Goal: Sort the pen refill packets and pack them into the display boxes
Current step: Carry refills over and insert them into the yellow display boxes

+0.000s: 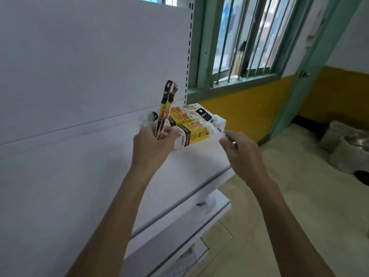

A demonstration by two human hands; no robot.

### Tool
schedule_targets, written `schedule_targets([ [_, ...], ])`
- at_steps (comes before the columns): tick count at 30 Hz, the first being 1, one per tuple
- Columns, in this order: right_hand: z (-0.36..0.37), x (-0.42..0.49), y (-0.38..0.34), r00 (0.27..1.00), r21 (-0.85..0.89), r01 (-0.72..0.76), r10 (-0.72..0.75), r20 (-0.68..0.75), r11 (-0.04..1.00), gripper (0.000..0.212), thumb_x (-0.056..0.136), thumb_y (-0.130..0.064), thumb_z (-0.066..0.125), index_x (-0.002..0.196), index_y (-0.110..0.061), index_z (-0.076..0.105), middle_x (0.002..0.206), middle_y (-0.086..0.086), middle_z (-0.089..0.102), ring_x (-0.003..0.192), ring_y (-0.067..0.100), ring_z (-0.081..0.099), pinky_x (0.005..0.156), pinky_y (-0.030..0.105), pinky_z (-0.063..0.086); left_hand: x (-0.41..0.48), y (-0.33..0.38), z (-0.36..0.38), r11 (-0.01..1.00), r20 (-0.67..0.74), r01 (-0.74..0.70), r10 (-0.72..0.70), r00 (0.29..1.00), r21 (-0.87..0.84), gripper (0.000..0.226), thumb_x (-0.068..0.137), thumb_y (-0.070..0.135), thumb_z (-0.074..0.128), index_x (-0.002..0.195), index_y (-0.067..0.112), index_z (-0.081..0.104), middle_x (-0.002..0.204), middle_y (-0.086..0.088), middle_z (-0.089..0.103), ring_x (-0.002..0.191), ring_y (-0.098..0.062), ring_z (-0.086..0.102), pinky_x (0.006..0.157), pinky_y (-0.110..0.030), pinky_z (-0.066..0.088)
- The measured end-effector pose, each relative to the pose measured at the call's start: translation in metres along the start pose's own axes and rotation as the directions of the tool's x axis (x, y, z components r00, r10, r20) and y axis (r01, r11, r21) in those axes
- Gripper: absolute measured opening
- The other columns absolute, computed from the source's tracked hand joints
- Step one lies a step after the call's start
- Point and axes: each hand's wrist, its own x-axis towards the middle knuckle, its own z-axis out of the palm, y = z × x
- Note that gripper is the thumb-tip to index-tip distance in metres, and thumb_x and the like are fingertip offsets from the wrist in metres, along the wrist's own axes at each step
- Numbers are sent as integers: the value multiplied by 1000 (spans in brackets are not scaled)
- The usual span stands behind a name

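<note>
My left hand (pixel 151 144) grips a small bunch of yellow-and-black pen refill packets (pixel 166 104) that stand upright, their black tops above the fist. My right hand (pixel 239 151) pinches a thin clear refill packet (pixel 216 126) that points up and left toward the boxes. Yellow, white and black display boxes (pixel 191 124) sit side by side on the white shelf (pixel 191 162), just behind both hands. The bottoms of the packets are hidden inside my left fist.
A white shelf back panel (pixel 89 66) rises behind the boxes, with a slotted upright (pixel 189 47) at its right edge. A lower shelf (pixel 179 232) juts out below. To the right are a barred window (pixel 249 37), a yellow wall and sacks (pixel 347 144) on the floor.
</note>
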Motion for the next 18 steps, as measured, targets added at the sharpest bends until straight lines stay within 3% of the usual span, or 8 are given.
schedule_targets([
  [3,7,51,11,983,31,152,-154,103,988,30,94,-23,49,118,-7,58,107,11,63,88,21,55,69,31,43,34,11,17,998,-76,62,-61,995,11,20,79,36,67,64,25,59,64,3,61,62,-5,58,52,-18,39],
  [5,13,79,19,975,77,176,-184,123,981,30,95,-23,48,119,-8,58,105,9,64,81,18,53,65,31,42,49,12,25,991,-131,127,-121,984,37,17,79,36,66,74,20,66,74,-1,67,71,-12,61,58,-19,42],
  [8,24,112,30,967,204,168,-201,156,965,27,94,-25,49,116,-12,57,98,4,63,79,17,58,63,32,48,56,0,31,950,-159,275,-251,955,151,24,78,35,67,79,11,69,77,-6,69,61,-9,56,51,-21,37],
  [11,40,142,32,930,296,201,-277,243,934,27,92,-25,54,116,-14,58,92,-2,60,78,11,56,62,21,46,52,-14,45,888,-188,423,-391,901,179,18,74,34,72,73,16,67,68,1,66,57,-5,55,42,-13,37],
  [14,52,163,33,885,376,259,-375,276,890,25,90,-27,57,112,-16,60,90,-5,60,85,15,57,77,33,50,46,-20,72,851,-219,513,-483,848,112,14,76,31,72,77,18,67,62,5,68,45,1,58,36,-10,33],
  [18,61,177,23,838,534,249,-456,300,808,29,89,-30,58,116,-18,60,99,-7,55,82,2,53,68,9,43,44,-17,89,846,-368,531,-508,778,-46,5,76,24,72,74,20,70,61,8,68,43,1,53,36,-10,32],
])
